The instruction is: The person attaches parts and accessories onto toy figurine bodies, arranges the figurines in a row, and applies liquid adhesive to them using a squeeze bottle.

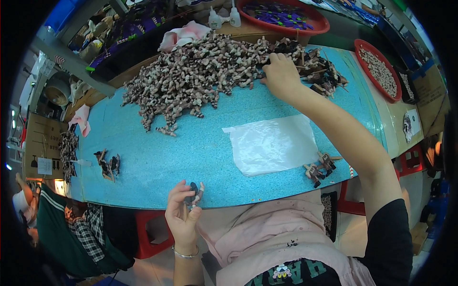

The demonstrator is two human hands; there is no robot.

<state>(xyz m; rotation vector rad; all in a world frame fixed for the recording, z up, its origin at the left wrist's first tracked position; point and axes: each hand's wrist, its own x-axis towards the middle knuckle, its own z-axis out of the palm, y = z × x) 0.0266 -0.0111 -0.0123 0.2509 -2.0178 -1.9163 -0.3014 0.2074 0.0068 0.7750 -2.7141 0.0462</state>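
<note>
Near the front edge of the table, my left hand point(182, 209) is closed on a small figurine part point(199, 194), pinkish with a dark piece beside it; its exact shape is too small to tell. My right hand point(282, 76) reaches to the far side, fingers bent down into the pile's right end. Whatever its fingertips grip there is hidden. Left of it spreads a big heap of small pinkish-white and brown figurine parts point(191, 76). Darker figurine pieces with thin sticks point(324, 71) lie to its right.
A white plastic sheet point(272, 145) lies on the blue tabletop point(200, 148). Two brown figures point(320, 169) lie by the front edge, and a few dark ones point(109, 164) at left. Red trays point(396, 95) and white bottles point(234, 16) stand around. A person in green point(57, 229) is at lower left.
</note>
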